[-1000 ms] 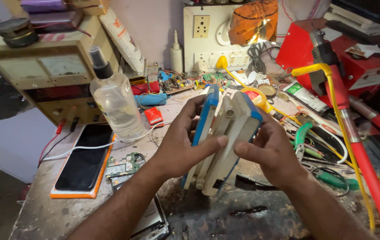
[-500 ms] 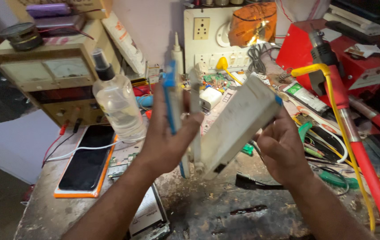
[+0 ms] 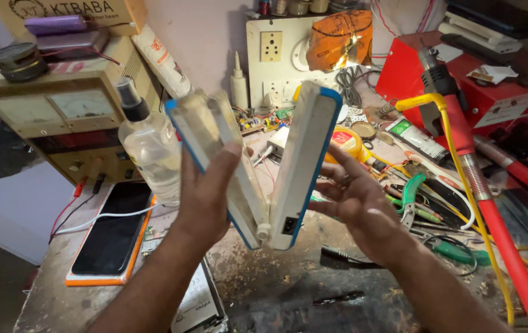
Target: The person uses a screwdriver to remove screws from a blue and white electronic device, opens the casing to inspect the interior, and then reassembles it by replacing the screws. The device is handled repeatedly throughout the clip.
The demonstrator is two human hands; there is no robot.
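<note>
**Hinged white lamp casing, held open above a cluttered repair bench**

Item: a white plastic casing with blue edging, in two long leaves joined at the bottom and opened into a V. It is held upright in the air over the middle of the workbench (image 3: 264, 290), clear of the surface.

- Left leaf (image 3: 211, 154): inner face pale and translucent, tilted leftward. The left hand (image 3: 205, 197) grips it from behind, thumb laid up along the inner face and the other fingers wrapped round the back.
- Right leaf (image 3: 304, 160): plain white outer shell with a blue rim, a small dark socket near its lower end. The right hand (image 3: 356, 203) is beside it with fingers spread and loosely curled; the fingertips lie at the leaf's back edge, though whether they press on it cannot be told.

Surroundings, working outward:

- Clear spray bottle (image 3: 150, 151) with a black nozzle, standing just behind the left leaf.
- Phone (image 3: 113, 231) with a dark screen, lying flat in an orange-edged frame at the left of the bench, a white cable across it.
- Beige bench meter box (image 3: 60, 117) with a dial face, at the far left.
- White wall socket board (image 3: 273, 58) at the back.
- Green-handled pliers (image 3: 409, 197) among loose wires, to the right of the right hand.
- Long red-barrelled tool (image 3: 492, 216) with a yellow hose, lying diagonally along the right side.
- Red metal case (image 3: 474, 92) at the rear right.
</note>
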